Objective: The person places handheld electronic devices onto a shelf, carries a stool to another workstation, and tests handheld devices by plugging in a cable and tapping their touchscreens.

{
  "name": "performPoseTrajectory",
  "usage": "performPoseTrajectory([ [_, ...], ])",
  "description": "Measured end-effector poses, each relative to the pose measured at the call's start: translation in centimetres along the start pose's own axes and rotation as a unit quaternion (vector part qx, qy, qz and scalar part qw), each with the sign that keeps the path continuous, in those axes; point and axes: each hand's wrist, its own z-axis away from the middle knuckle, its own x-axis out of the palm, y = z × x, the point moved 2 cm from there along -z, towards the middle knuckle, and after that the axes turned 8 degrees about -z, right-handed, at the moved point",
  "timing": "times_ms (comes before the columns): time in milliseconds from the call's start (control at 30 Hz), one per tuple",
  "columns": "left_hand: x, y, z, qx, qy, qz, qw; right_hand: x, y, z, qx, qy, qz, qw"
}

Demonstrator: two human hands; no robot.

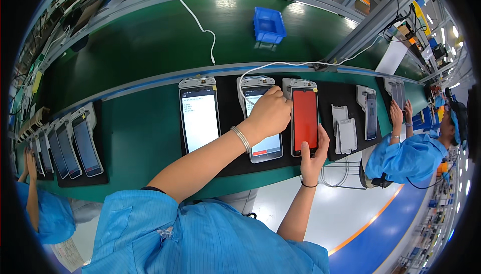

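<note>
Three handheld terminals lie in a row in front of me. The left one (199,118) has a lit white screen. The middle one (265,149) is also lit and partly hidden under my left hand. The right one (304,116) shows a plain red screen. My left hand (270,111) is closed, fingers pinched at the red-screen terminal's upper left edge; a white cable (270,65) loops down into it, its end hidden. My right hand (314,156) grips the lower right of the red-screen terminal, thumb on its front and fingers along its side.
Pale covers (345,132) lie on a black mat to the right, beside another terminal (370,113). A blue bin (269,25) stands on the green belt behind. More terminals (86,143) lie left. Co-workers sit at both sides; a metal post (371,21) rises at right.
</note>
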Motion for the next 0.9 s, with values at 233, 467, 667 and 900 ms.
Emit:
performPoseTrajectory([
  [233,0.1,-0.1,0.1,-0.006,0.011,0.023,1.0,-0.3,0.3,-0.1,0.036,0.005,-0.079,0.996],
  [467,0.3,-0.2,0.1,-0.006,0.013,0.033,0.999,-0.6,0.5,-0.1,0.067,0.037,-0.121,0.99],
  [667,0.3,-0.2,0.2,-0.007,0.019,0.027,0.999,-0.8,0.4,-0.2,0.073,0.039,-0.127,0.988],
  [900,0.2,-0.2,0.3,-0.003,0.027,0.031,0.999,-0.9,0.7,-0.3,0.082,0.048,-0.148,0.984],
])
